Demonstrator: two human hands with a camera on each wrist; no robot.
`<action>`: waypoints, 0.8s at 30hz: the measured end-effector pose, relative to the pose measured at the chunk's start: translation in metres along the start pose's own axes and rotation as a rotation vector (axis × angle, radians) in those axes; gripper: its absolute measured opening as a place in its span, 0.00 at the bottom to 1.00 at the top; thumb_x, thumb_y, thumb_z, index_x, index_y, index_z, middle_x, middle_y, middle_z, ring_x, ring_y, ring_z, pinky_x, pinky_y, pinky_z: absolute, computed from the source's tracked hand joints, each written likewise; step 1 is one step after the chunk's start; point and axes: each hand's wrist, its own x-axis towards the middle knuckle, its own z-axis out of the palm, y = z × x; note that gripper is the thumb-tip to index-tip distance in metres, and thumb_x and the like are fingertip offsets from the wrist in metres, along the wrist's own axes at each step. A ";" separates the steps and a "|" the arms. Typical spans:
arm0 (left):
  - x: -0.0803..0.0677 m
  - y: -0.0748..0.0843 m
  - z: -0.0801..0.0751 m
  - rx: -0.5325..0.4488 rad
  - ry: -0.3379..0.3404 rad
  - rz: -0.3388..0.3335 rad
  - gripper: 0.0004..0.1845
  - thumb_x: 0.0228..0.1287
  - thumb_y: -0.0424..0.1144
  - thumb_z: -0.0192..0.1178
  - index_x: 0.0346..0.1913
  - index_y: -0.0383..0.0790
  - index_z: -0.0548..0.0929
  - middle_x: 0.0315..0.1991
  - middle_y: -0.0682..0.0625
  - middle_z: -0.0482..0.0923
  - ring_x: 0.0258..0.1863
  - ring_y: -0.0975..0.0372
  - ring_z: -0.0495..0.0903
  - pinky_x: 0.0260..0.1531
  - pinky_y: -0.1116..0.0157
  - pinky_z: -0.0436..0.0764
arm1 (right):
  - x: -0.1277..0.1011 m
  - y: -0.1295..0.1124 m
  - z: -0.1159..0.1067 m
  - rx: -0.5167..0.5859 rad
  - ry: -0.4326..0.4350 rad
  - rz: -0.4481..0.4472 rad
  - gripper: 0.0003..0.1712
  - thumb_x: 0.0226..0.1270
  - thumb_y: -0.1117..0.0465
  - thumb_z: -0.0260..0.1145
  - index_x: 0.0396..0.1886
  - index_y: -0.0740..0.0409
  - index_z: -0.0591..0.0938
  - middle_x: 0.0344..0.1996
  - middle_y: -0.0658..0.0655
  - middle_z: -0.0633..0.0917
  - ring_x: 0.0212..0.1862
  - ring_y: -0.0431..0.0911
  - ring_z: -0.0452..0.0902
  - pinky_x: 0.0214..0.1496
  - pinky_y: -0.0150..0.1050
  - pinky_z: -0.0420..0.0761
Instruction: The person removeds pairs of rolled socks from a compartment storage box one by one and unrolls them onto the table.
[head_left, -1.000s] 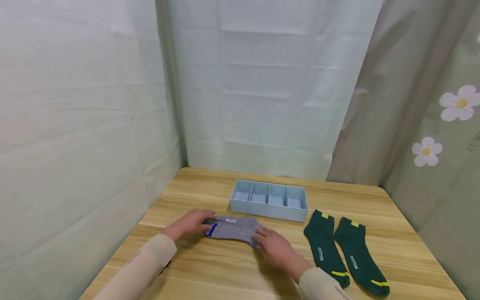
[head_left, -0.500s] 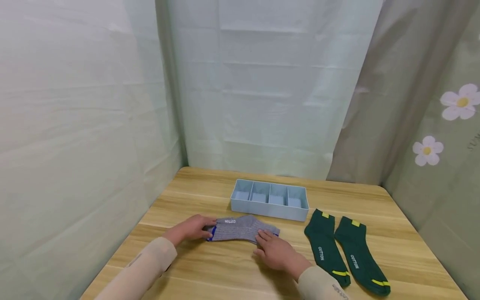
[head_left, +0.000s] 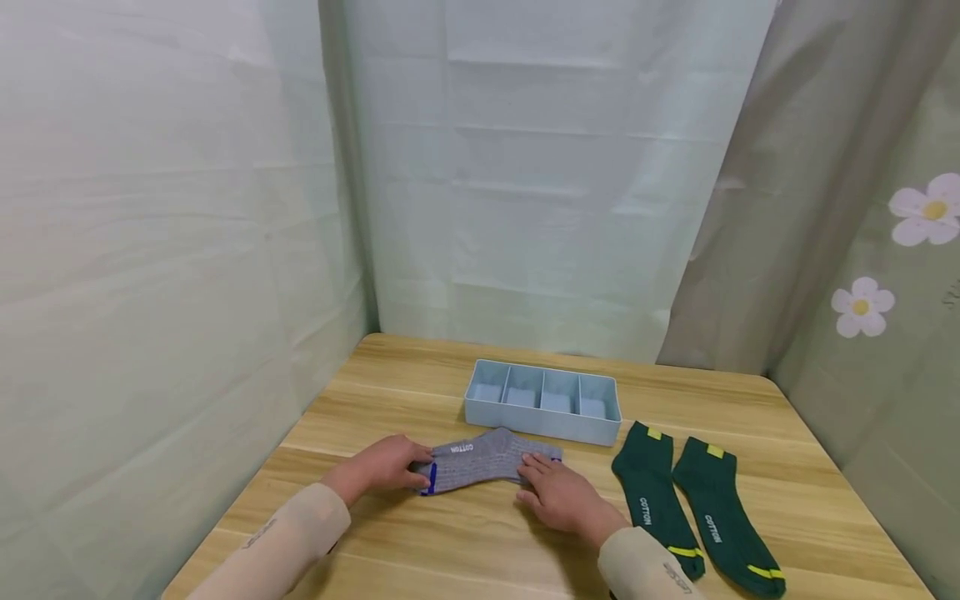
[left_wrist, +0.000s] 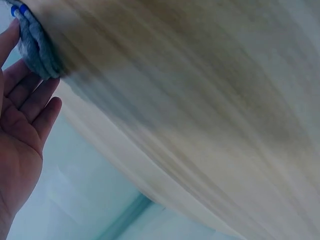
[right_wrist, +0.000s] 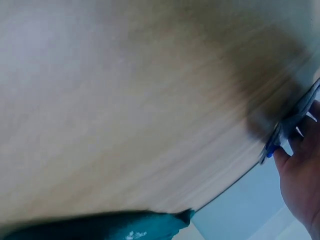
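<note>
A pair of grey socks [head_left: 480, 463], one layered on the other, lies across the table with blue bands and "COTTON" lettering. My left hand [head_left: 388, 463] is at their left end. In the left wrist view the thumb and fingers of this hand [left_wrist: 22, 135] pinch the folded layers of the socks [left_wrist: 37, 47]. My right hand [head_left: 558, 493] rests on the right part of the socks with its fingers extended, covering some of the fabric. In the right wrist view, the right hand [right_wrist: 302, 165] touches the sock edge [right_wrist: 285, 130] near a blue band.
Behind the socks stands a pale blue box [head_left: 542, 418] with several compartments. Two dark green socks [head_left: 648, 492] with yellow marks lie flat side by side at the right. A curtain [head_left: 525, 208] hangs behind the wooden table [head_left: 442, 550].
The right hand has slid off the socks' right end, which now shows. The left end has come slightly nearer with the left hand, tilting the socks. The box and green socks stay in place.
</note>
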 end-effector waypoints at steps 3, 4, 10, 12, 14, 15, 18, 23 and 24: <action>0.001 0.001 -0.003 0.015 -0.009 -0.001 0.23 0.62 0.51 0.68 0.53 0.38 0.87 0.54 0.45 0.83 0.53 0.52 0.81 0.55 0.54 0.77 | 0.000 -0.002 0.001 0.005 0.020 -0.003 0.30 0.78 0.46 0.52 0.66 0.65 0.75 0.68 0.64 0.72 0.71 0.58 0.64 0.70 0.53 0.65; 0.002 0.001 -0.004 0.021 -0.009 0.008 0.21 0.62 0.50 0.68 0.50 0.38 0.88 0.51 0.46 0.85 0.50 0.53 0.82 0.53 0.55 0.79 | 0.000 -0.004 0.001 0.005 0.028 -0.004 0.30 0.78 0.47 0.52 0.66 0.65 0.75 0.67 0.64 0.72 0.70 0.59 0.64 0.70 0.53 0.65; 0.017 0.006 -0.010 0.048 0.051 0.044 0.14 0.63 0.46 0.68 0.42 0.39 0.89 0.39 0.50 0.86 0.40 0.60 0.83 0.45 0.58 0.81 | 0.002 -0.020 0.006 -0.039 0.081 0.085 0.30 0.77 0.46 0.54 0.67 0.62 0.74 0.68 0.64 0.72 0.70 0.59 0.64 0.67 0.57 0.67; 0.025 0.011 -0.012 0.048 0.066 0.059 0.16 0.64 0.45 0.68 0.47 0.37 0.88 0.45 0.47 0.86 0.45 0.57 0.83 0.50 0.57 0.80 | 0.004 -0.028 0.008 -0.056 0.109 0.139 0.31 0.76 0.45 0.56 0.67 0.63 0.74 0.68 0.65 0.72 0.69 0.60 0.65 0.66 0.59 0.68; 0.035 0.017 -0.012 0.035 0.066 0.082 0.19 0.64 0.43 0.67 0.53 0.35 0.85 0.52 0.44 0.83 0.52 0.53 0.81 0.55 0.55 0.77 | 0.005 -0.035 0.011 -0.067 0.121 0.191 0.33 0.75 0.43 0.56 0.66 0.64 0.73 0.68 0.67 0.70 0.69 0.62 0.64 0.64 0.60 0.69; 0.040 0.020 -0.012 0.021 0.059 0.095 0.20 0.64 0.41 0.68 0.56 0.34 0.84 0.55 0.42 0.81 0.55 0.52 0.79 0.57 0.55 0.76 | 0.005 -0.039 0.011 -0.067 0.123 0.210 0.34 0.74 0.43 0.57 0.66 0.66 0.73 0.67 0.69 0.70 0.69 0.63 0.64 0.64 0.60 0.69; 0.050 0.027 -0.011 0.000 0.008 0.111 0.25 0.63 0.39 0.68 0.61 0.34 0.80 0.62 0.41 0.77 0.60 0.50 0.76 0.61 0.55 0.73 | 0.004 -0.047 0.012 -0.051 0.090 0.241 0.37 0.74 0.42 0.57 0.66 0.70 0.72 0.68 0.73 0.68 0.70 0.66 0.62 0.65 0.60 0.67; 0.049 0.028 -0.010 0.007 -0.067 0.118 0.25 0.62 0.37 0.69 0.62 0.34 0.80 0.63 0.43 0.77 0.61 0.51 0.76 0.61 0.57 0.73 | 0.005 -0.047 0.012 -0.056 0.044 0.200 0.40 0.74 0.41 0.55 0.67 0.72 0.71 0.68 0.74 0.67 0.70 0.67 0.60 0.68 0.58 0.65; 0.048 0.027 -0.009 0.008 -0.072 0.119 0.25 0.62 0.38 0.69 0.61 0.33 0.80 0.62 0.43 0.77 0.60 0.51 0.76 0.61 0.57 0.73 | 0.006 -0.046 0.011 -0.050 0.038 0.187 0.40 0.75 0.41 0.55 0.67 0.73 0.71 0.68 0.74 0.67 0.70 0.67 0.60 0.69 0.57 0.64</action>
